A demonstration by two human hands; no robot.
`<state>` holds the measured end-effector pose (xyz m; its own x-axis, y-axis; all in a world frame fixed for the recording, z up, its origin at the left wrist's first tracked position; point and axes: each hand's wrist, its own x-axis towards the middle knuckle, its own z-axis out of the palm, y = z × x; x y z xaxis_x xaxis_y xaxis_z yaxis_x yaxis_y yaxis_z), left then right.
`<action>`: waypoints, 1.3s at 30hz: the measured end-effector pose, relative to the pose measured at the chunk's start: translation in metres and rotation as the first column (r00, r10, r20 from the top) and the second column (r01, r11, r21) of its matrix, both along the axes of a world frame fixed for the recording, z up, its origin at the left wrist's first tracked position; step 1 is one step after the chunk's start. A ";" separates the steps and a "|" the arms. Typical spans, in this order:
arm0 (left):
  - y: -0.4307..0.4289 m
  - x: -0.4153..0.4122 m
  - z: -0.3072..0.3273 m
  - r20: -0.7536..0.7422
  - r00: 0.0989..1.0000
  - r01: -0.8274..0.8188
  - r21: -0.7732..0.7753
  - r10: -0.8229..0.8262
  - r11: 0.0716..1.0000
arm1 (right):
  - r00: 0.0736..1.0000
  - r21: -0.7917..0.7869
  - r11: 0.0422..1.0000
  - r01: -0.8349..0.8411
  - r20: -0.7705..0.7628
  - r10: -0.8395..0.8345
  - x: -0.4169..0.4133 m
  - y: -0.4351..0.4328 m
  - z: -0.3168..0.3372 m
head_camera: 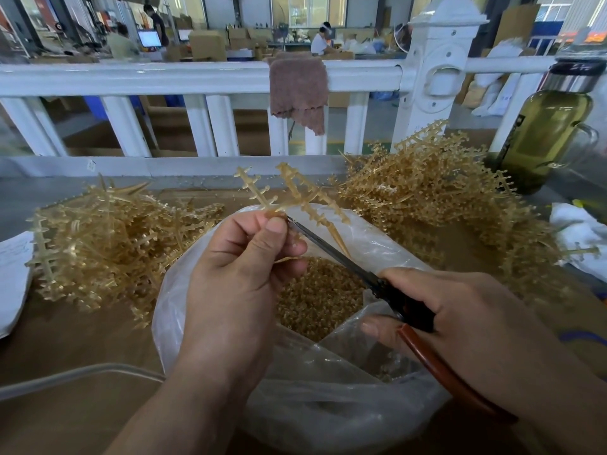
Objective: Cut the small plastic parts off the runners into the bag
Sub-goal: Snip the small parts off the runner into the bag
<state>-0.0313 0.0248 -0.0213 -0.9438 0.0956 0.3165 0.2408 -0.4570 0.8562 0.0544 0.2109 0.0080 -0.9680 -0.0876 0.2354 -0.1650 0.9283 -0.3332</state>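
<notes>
Mid-snip at frame center: left hand (236, 277) fingers pinching a runner (297, 192), right hand (460, 310) gripping cutters (377, 280) over the bag (328, 405); next it probably needs a squeeze.

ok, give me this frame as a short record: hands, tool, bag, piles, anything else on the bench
left hand: pinches a runner above the bag
right hand: grips the scissors, blade tip at the runner beside the left thumb
bag: clear plastic, open, cut parts heaped inside
left pile: runners, left of the bag
right pile: runners, right of and behind the bag
bottle: far right, greenish liquid
cloth: draped over the white railing
</notes>
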 end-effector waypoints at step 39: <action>0.006 0.004 0.000 0.026 0.999 -0.024 0.064 0.022 0.998 | 1.000 -0.046 0.999 -0.025 -0.004 0.025 0.002 0.001 0.002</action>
